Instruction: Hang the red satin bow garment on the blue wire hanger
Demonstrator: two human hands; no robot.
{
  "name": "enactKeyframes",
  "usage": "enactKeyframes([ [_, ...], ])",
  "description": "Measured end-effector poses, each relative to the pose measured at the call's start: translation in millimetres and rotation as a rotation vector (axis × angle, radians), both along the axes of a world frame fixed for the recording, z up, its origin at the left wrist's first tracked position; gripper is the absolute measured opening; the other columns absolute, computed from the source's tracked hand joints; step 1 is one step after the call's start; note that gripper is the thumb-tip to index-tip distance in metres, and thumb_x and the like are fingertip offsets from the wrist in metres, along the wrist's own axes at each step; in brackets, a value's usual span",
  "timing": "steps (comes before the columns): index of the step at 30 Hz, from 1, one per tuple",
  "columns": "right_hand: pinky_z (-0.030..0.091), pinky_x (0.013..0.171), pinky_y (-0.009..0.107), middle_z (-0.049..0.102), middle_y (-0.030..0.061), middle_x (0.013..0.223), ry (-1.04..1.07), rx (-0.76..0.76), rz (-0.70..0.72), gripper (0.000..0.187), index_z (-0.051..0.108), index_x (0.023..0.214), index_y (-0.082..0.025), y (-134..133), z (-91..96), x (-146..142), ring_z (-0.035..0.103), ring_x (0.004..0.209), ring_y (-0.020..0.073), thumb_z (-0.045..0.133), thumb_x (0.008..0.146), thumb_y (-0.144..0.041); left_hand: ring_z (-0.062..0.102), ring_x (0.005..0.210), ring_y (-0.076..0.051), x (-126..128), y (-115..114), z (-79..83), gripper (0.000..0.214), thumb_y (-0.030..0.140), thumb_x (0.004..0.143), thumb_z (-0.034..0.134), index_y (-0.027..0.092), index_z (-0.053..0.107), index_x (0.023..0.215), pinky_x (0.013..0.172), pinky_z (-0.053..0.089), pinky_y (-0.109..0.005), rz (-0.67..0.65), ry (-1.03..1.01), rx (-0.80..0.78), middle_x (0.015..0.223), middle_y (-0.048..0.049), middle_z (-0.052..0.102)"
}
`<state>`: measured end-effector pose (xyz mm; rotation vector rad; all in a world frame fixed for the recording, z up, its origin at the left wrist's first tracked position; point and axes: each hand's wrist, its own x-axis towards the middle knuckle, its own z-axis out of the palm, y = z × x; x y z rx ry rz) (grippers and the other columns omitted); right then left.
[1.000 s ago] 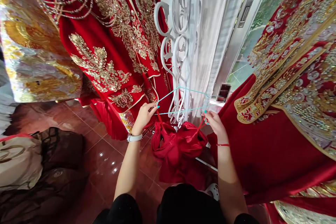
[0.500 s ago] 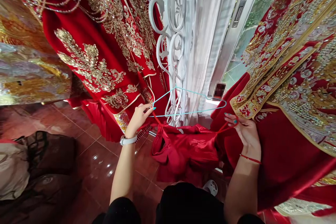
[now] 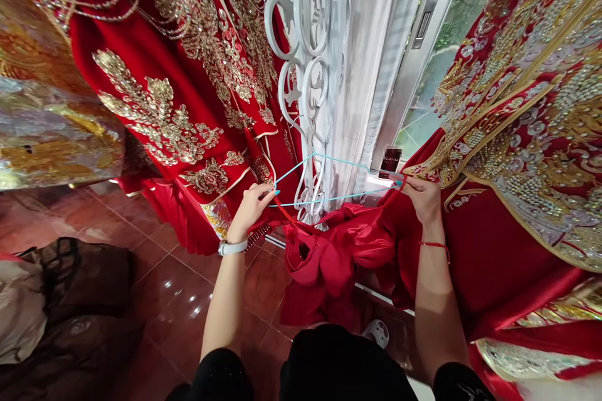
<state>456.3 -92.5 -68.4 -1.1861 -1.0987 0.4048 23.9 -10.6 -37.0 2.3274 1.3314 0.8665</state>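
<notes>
The pale-blue wire hanger (image 3: 332, 198) lies across the view in front of a white scrollwork panel (image 3: 301, 56), its long axis running from hand to hand and its apex pointing away from the person. The left hand (image 3: 249, 210) has a closed grip on the hanger's left end, and the right hand (image 3: 423, 197) has a closed grip on its right end. Whether the right grip also takes red cloth cannot be told.

A red satin garment (image 3: 338, 257) bunches below the hanger, joined to its left end by a red strap (image 3: 283, 209). The hanger appears light and slightly springy: hold it at the ends. The satin appears soft and slippery, so it will likely slide unless held by the strap. A gold-embroidered red gown (image 3: 155, 106) hangs on the left.
</notes>
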Motion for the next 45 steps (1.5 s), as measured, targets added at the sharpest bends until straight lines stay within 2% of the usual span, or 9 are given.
enactKeyframes([
  [8, 0.062, 0.077, 0.038, 0.075, 0.005, 0.071, -0.253, -0.088, 0.158, 0.038, 0.08, 0.075, -0.018, 30.1, 46.4, -21.6, 0.073, 0.08, 0.0251, 0.081, 0.069, -0.056, 0.059, 0.098, -0.027, 3.3, -8.6, 4.9, 0.026, 0.033, 0.096, 0.052, 0.019, 0.072, 0.105, 0.093, 0.039, -0.04, 0.075, 0.026, -0.028, 0.106, -0.0097, 0.074],
  [13, 0.056, 0.064, 0.032, 0.073, 0.0074, 0.073, -0.397, -0.092, 0.119, 0.041, 0.076, 0.074, -0.015, 36.7, 52.9, -27.8, 0.07, 0.074, 0.0229, 0.077, 0.071, -0.056, 0.059, 0.099, -0.027, 10.7, -15.7, 4.8, 0.025, 0.033, 0.098, 0.05, 0.019, 0.07, 0.101, 0.093, 0.038, -0.039, 0.108, 0.058, -0.03, 0.102, -0.0085, 0.074],
  [22, 0.05, 0.074, 0.031, 0.075, 0.0034, 0.076, -0.815, -0.207, 0.143, 0.023, 0.079, 0.096, -0.019, 34.4, 69.1, -37.2, 0.066, 0.071, 0.0197, 0.065, 0.079, -0.025, 0.059, 0.095, -0.025, 16.8, -14.8, 1.7, 0.027, 0.034, 0.098, 0.047, 0.018, 0.069, 0.097, 0.091, 0.041, -0.037, 0.099, 0.05, -0.026, 0.101, -0.0093, 0.073],
  [27, 0.048, 0.09, 0.04, 0.077, 0.0062, 0.095, -0.949, -0.132, 0.093, 0.028, 0.077, 0.101, -0.023, 38.2, 70.9, -51.0, 0.069, 0.093, 0.0264, 0.055, 0.084, -0.019, 0.058, 0.109, -0.027, 18.0, -18.2, -9.0, 0.03, 0.038, 0.099, 0.045, 0.02, 0.066, 0.114, 0.104, 0.039, -0.045, 0.141, 0.009, 0.028, 0.116, -0.0113, 0.069],
  [32, 0.041, 0.108, 0.052, 0.066, 0.0094, 0.123, -0.782, 0.13, -0.183, 0.037, 0.071, 0.114, -0.026, 16.8, 45.7, -65.5, 0.06, 0.117, 0.0305, 0.06, 0.08, -0.017, 0.026, 0.15, -0.031, -4.5, -48.0, -61.4, 0.072, 0.046, 0.093, 0.057, 0.017, 0.031, 0.153, 0.123, 0.021, -0.051, 0.259, -0.292, 0.16, 0.16, -0.0191, 0.031],
  [35, 0.049, 0.099, 0.047, 0.067, 0.0087, 0.107, -0.526, 0.241, -0.248, 0.022, 0.071, 0.097, -0.025, -2.8, 14.4, -89.2, 0.063, 0.105, 0.0275, 0.057, 0.081, -0.017, 0.04, 0.143, -0.029, -22.3, -80.8, -101.1, 0.056, 0.044, 0.093, 0.056, 0.021, 0.048, 0.143, 0.122, 0.028, -0.049, 0.122, -0.366, -0.063, 0.151, -0.0161, 0.046],
  [39, 0.055, 0.087, 0.042, 0.071, 0.0059, 0.088, -0.241, 0.053, 0.063, 0.015, 0.068, 0.085, -0.024, -10.3, -37.4, -141.4, 0.067, 0.089, 0.0247, 0.055, 0.081, -0.019, 0.048, 0.134, -0.031, -33.5, -111.1, -124.4, 0.021, 0.039, 0.09, 0.058, 0.026, 0.073, 0.095, 0.117, 0.033, -0.051, -0.103, -0.289, -0.353, 0.133, -0.0116, 0.064],
  [42, 0.056, 0.093, 0.042, 0.075, 0.0075, 0.098, -0.014, -0.163, 0.375, 0.02, 0.07, 0.095, -0.024, 4.4, -67.3, -184.9, 0.07, 0.097, 0.0252, 0.057, 0.08, -0.024, 0.057, 0.115, -0.03, -33.7, -114.5, -118.4, 0.017, 0.036, 0.086, 0.06, 0.023, 0.067, 0.077, 0.107, 0.041, -0.047, -0.101, -0.248, -0.405, 0.103, -0.0099, 0.071],
  [45, 0.048, 0.109, 0.045, 0.073, 0.0097, 0.118, 0.129, -0.222, 0.537, 0.033, 0.069, 0.112, -0.024, 27.4, -79.6, -222.5, 0.067, 0.115, 0.0252, 0.065, 0.08, -0.031, 0.055, 0.093, -0.025, -33.4, -112.6, -108.9, 0.02, 0.035, 0.082, 0.06, 0.022, 0.055, 0.068, 0.094, 0.046, -0.041, -0.085, -0.212, -0.411, 0.08, -0.0051, 0.062],
])
